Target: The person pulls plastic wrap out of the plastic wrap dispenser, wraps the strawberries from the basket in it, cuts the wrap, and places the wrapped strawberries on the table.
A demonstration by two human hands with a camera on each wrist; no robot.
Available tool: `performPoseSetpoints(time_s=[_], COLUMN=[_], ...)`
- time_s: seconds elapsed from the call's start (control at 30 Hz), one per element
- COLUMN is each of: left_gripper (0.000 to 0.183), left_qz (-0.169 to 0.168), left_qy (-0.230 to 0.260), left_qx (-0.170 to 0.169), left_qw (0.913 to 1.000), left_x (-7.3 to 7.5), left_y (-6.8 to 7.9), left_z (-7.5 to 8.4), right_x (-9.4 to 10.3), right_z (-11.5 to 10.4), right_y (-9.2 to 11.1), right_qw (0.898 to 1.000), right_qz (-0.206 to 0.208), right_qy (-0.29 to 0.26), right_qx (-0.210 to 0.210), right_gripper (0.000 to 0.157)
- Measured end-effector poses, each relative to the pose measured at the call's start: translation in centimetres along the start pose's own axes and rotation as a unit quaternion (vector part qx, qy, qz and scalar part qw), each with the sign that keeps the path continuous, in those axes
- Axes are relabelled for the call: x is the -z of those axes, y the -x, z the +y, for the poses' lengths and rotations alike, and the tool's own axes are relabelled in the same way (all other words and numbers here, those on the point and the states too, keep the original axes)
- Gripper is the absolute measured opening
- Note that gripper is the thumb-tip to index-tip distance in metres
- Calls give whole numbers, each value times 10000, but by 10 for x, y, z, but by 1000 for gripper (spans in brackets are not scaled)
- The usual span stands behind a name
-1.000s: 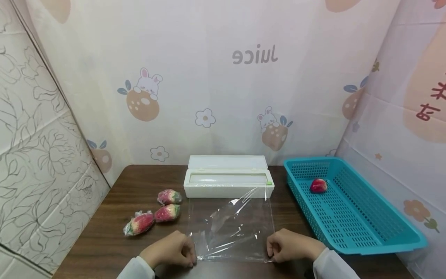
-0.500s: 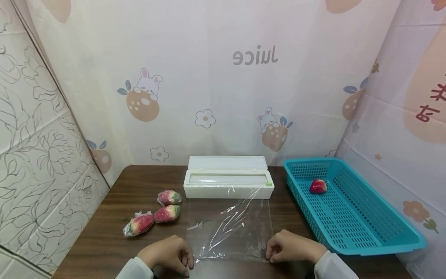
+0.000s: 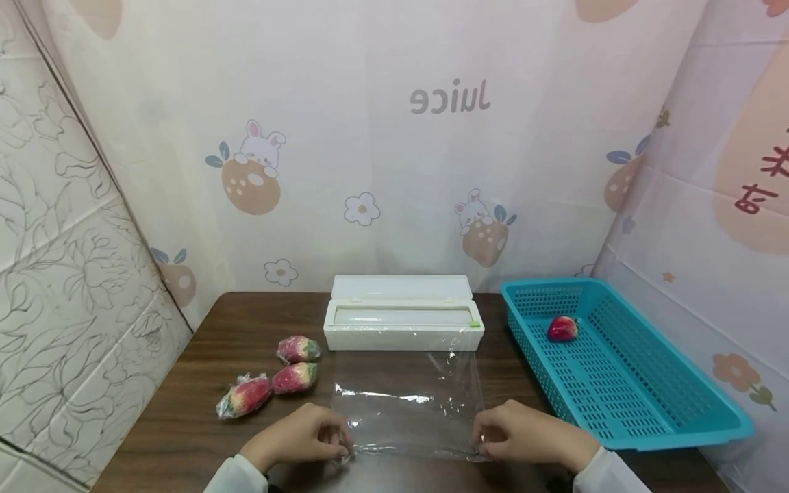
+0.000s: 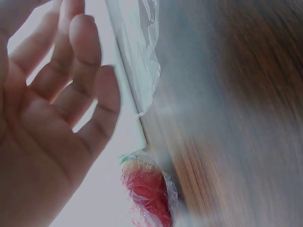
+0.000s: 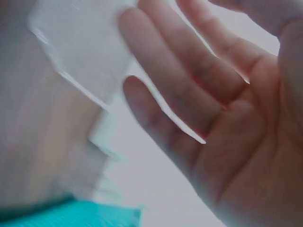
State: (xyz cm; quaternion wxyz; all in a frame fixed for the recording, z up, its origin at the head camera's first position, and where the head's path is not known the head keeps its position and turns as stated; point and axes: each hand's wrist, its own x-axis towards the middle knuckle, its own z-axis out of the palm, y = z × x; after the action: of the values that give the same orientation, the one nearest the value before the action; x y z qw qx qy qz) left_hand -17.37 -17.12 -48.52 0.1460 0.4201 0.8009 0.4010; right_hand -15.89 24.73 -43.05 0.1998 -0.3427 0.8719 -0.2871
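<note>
A clear sheet of cling film (image 3: pixel 407 418) stretches from a white film dispenser box (image 3: pixel 403 339) toward the front of the table. My left hand (image 3: pixel 305 435) pinches its near left corner, and my right hand (image 3: pixel 533 435) pinches the near right one. In both wrist views the other fingers are loosely bent, while the pinching fingertips lie out of sight. Left of the film lie three strawberries wrapped in film: one at the back (image 3: pixel 298 349), one in the middle (image 3: pixel 294 378) and one at the front left (image 3: pixel 244 397).
At the right stands a blue plastic basket (image 3: pixel 616 390) with one red strawberry (image 3: pixel 563 329) in it, beside my right hand. The dispenser's lid (image 3: pixel 402 286) is raised. A patterned cloth (image 3: pixel 370 150) hangs behind the brown wooden table (image 3: pixel 185 383).
Both hands have risen slightly, and the left has come in closer to the film's corner. Diagonal creases in the film have given way to a band of glare straight across it.
</note>
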Motion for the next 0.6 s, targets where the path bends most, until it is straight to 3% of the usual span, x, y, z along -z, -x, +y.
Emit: performPoseSetpoints(time_s=[0.13, 0.2, 0.37, 0.6], left_gripper=[9, 11, 14, 13], left_qz=[578, 823, 1168, 1204], left_qy=[-453, -584, -716, -467], left_qx=[-346, -412, -625, -614], left_qw=[9967, 9940, 9886, 9897], left_x=[-1, -2, -6, -10], left_y=[-5, -7, -11, -15], left_z=[-2, -3, -3, -4], right_x=[28, 48, 100, 145], right_z=[-5, -5, 7, 72], right_y=[4, 7, 18, 29], right_qw=[9930, 9853, 9706, 9575], right_qz=[932, 1448, 2033, 2253], right_qy=[475, 802, 1067, 576], right_qx=[539, 431, -716, -1703], right_gripper=[11, 13, 11, 31])
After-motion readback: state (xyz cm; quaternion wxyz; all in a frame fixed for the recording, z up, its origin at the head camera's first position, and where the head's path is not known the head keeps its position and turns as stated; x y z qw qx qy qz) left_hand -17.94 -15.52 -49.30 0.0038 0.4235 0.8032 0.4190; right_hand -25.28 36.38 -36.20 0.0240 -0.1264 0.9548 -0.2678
